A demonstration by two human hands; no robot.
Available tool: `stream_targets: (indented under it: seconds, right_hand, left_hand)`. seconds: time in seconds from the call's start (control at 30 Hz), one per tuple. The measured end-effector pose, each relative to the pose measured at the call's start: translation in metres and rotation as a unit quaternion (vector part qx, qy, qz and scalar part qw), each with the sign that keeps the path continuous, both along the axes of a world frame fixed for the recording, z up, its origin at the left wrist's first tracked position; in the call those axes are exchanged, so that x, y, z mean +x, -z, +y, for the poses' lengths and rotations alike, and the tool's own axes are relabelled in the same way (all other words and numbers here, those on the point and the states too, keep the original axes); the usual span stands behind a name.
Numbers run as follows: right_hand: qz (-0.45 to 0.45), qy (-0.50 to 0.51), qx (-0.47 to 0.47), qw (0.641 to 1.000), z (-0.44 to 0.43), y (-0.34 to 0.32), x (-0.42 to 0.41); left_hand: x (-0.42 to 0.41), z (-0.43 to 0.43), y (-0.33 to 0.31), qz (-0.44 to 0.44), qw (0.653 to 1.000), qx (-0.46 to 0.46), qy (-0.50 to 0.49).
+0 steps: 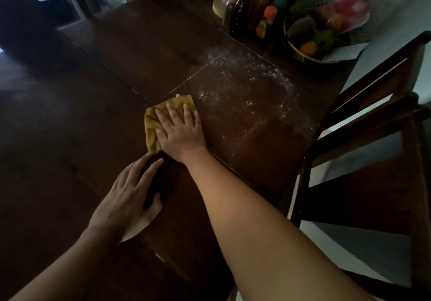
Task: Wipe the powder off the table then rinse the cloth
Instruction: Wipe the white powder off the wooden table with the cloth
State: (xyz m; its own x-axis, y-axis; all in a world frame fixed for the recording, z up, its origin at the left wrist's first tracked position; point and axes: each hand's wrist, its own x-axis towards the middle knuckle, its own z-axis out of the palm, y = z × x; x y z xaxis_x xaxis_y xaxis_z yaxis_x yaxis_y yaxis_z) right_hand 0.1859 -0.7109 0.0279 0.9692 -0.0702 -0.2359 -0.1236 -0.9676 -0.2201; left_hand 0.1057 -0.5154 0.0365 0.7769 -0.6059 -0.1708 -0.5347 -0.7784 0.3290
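Most of the powder (251,86) looks to be lying on the table (116,79) yet, seen from the one head view: white specks scattered in a loose arc over the dark wooden panel, from just beside the cloth out toward the fruit bowl (312,41) and round to the edge by the chair (363,118). I'd judge the wiping to be at an early stage, with the whole speckled patch left to clear. The rinse has not been reached, and no sink or tap shows anywhere in this view. The cloth (154,123) is yellow and folded into a rough pad, lying flat on the table at the left border of the powder. The right hand (180,130) rests on top of it, palm down, its fingers straight and spread wide, pressing rather than gripping. From what shows around the hand, the cloth's long axis runs away from the person and leans a little to the right at the far end. Its far edge faces the cluster of bottles (247,13), though the hand hides much of its shape. The left hand (130,198) lies flat on bare wood nearer the person, fingers straight and slightly apart, holding nothing. Its fingertips are close to the cloth's near corner, and whether they touch it I cannot tell.
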Motion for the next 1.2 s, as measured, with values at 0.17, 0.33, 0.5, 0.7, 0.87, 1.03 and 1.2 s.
stream_targets:
  seconds: [0.17, 0.33, 0.5, 0.7, 0.87, 1.03, 1.2]
  right_hand:
    - [-0.015, -0.060, 0.012, 0.998, -0.009, -0.005, -0.039]
    - [-0.039, 0.075, -0.005, 0.996, -0.076, -0.005, -0.156]
    - [-0.001, 0.222, -0.055, 0.974, -0.121, -0.003, -0.147]
    - [-0.006, 0.189, -0.022, 0.982, -0.088, -0.003, -0.081]
    - [-0.036, 0.039, -0.004, 0.999, -0.058, -0.007, -0.125]
    - [-0.048, 0.115, -0.024, 0.992, -0.095, 0.001, -0.153]
    - [-0.013, 0.204, -0.031, 0.978, -0.079, -0.001, -0.101]
  left_hand:
    - [0.000, -0.001, -0.002, 0.001, 1.000, -0.002, -0.004]
    - [0.001, 0.000, -0.004, 0.021, 1.000, -0.005, -0.003]
    - [0.001, 0.000, -0.005, 0.020, 1.000, 0.008, 0.003]
    - [0.003, 0.001, -0.002, 0.033, 0.999, 0.007, 0.000]
    - [0.004, 0.000, -0.005, 0.043, 0.999, 0.004, -0.002]
    - [0.003, 0.000, -0.003, 0.036, 0.999, 0.009, -0.005]
    - [0.002, 0.000, -0.004, 0.026, 1.000, 0.000, -0.006]
